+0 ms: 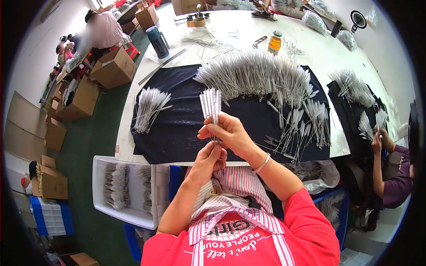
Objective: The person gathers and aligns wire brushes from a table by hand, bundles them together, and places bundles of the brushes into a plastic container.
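A bunch of white-bristled wire brushes [211,101] stands upright between my hands, bristles pointing away from me. My left hand [208,158] is closed around the wire ends at the bottom. Higher up, my right hand [225,130] is closed on the wire stems just below the bristles. Beneath them lies a dark cloth [177,133]. A smaller pile of brushes [151,106] rests on the cloth to the left. A long, dense heap of brushes [257,73] curves across its far side, with looser brushes [301,128] at the right.
Scissors [271,141] lie right of my hands. A dark tumbler [157,42], a jar [275,42] and a tape roll [196,22] stand farther back on the white table [186,66]. A white bin [155,195] sits below left. At right, another person's hands [379,136] hold brushes.
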The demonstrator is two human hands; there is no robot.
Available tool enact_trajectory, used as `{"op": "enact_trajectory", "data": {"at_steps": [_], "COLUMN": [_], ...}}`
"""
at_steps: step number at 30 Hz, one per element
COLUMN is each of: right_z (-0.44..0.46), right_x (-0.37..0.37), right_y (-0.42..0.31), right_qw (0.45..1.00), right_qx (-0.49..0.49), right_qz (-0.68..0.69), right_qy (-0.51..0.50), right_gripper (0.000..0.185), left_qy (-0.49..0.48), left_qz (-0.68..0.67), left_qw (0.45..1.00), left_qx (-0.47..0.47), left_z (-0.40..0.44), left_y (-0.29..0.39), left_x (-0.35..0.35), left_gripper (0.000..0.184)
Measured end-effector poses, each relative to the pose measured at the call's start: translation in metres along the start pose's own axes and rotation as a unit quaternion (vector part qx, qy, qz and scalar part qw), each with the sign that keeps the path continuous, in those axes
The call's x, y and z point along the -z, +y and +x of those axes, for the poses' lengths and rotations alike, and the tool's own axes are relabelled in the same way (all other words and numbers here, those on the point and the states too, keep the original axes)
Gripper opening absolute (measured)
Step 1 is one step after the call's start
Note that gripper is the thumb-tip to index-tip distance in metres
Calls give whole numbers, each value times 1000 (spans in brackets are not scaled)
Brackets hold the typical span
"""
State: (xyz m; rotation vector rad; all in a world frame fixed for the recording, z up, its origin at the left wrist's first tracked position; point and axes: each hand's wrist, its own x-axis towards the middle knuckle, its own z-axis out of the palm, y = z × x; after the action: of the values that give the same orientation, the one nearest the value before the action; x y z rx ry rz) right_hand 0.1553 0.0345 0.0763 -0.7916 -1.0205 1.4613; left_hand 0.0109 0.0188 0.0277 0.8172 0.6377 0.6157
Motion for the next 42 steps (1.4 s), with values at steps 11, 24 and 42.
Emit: {"op": "enact_trajectory", "data": {"at_steps": [11, 24, 42], "right_z": [46, 20, 16], "right_x": [6, -11, -22], "right_y": [-50, 7, 12], "right_qw": [959, 996, 997], "right_qx": [161, 38, 9], "right_qz": [-194, -67, -57], "right_qy": [-133, -35, 57], "right_gripper": [56, 18, 15], "left_qy": [-10, 99, 91], "left_qz": [-44, -38, -135], "left_qw": [999, 986, 979], "left_qx": [-8, -132, -119], "left_z": [-21, -14, -7], "left_y": [12, 20, 17], "left_x": [-5, 4, -1], "left_gripper": [23, 18, 22]}}
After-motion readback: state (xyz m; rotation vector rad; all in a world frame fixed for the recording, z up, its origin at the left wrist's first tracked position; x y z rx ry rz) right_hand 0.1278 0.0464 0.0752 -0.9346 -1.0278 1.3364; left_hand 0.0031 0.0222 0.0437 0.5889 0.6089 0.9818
